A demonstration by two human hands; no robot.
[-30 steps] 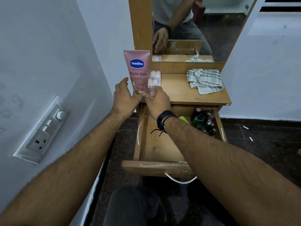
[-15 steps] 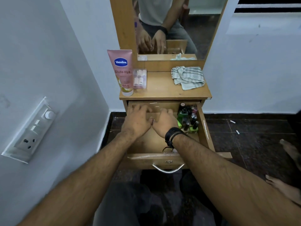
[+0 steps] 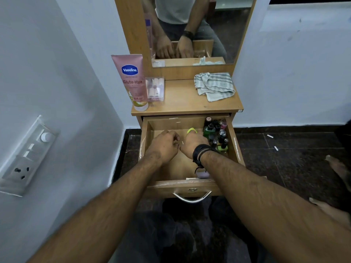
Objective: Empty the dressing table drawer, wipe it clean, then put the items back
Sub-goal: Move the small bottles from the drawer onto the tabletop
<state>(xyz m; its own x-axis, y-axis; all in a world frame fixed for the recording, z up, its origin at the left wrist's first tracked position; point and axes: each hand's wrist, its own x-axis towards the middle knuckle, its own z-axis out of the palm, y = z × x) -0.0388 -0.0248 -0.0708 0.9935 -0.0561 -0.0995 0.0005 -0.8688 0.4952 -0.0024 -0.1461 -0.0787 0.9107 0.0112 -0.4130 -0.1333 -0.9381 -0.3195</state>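
Observation:
The wooden drawer [image 3: 146, 141] is pulled out, and both my hands are inside it. My left hand [image 3: 164, 147] hovers palm down at its middle with fingers curled; what is under it is hidden. My right hand [image 3: 195, 144], with a black wristband, closes its fingertips on a bright green item [image 3: 191, 130]. A cluster of small bottles [image 3: 216, 132] fills the drawer's right back corner. A small lilac item [image 3: 203, 174] lies by the drawer front. On the table top [image 3: 182, 105] stand a pink Vaseline tube [image 3: 133, 80] and a clear box [image 3: 154, 89].
A striped cloth [image 3: 214, 85] lies crumpled at the table top's back right. The mirror [image 3: 190, 29] rises behind it. A white wall with a switch panel [image 3: 26, 156] is close on the left. Dark floor and a bare foot [image 3: 338, 168] are on the right.
My hands set the pink tube and clear box on the table top, then dropped into the drawer. My right hand has now reached back to the green item.

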